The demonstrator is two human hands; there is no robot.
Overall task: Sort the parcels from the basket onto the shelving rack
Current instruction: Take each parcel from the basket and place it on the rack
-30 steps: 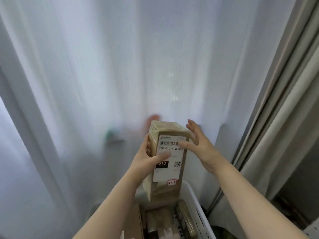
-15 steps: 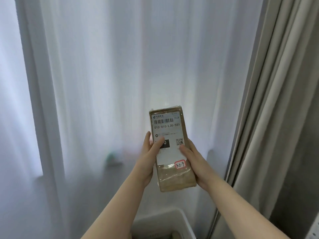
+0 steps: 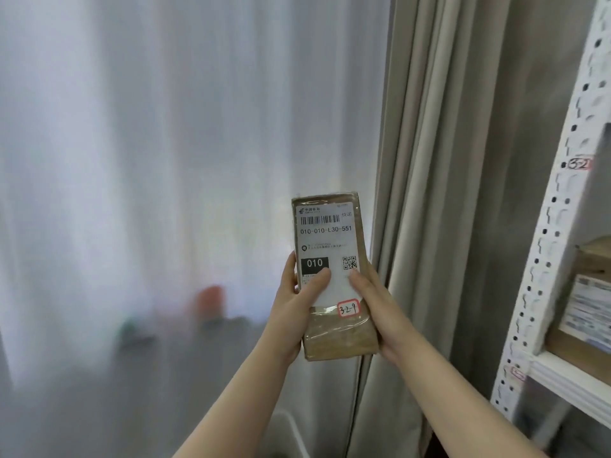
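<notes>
A sheer white curtain (image 3: 148, 160) fills the far left and centre. A heavier grey-beige curtain (image 3: 463, 160) hangs to its right. The white perforated metal shelving rack (image 3: 542, 259) stands at the right edge. One of its shelves carries at least one brown cardboard box with a printed label (image 3: 585, 312).

The long brown tape-wrapped parcel (image 3: 330, 239) is held upright in the air at centre, left of the rack and clear of it. Its label side faces the camera.

The left hand (image 3: 297, 312) grips the parcel's left edge, with the thumb laid across the face. The right hand (image 3: 377, 312) grips the right edge and lower corner. Both hands grasp the parcel.

The white shipping label (image 3: 325, 233) reads 010-010-L30-551. A red-bordered sticker (image 3: 348, 308) below it reads 3-2-9. A small tag (image 3: 578, 164) on the rack upright reads 3-2.

Status: this parcel is out of the basket but not yet shelved. The sticker likely assigns it to the 3-2 level. The basket contents are not visible, so the remaining count cannot be judged.
</notes>
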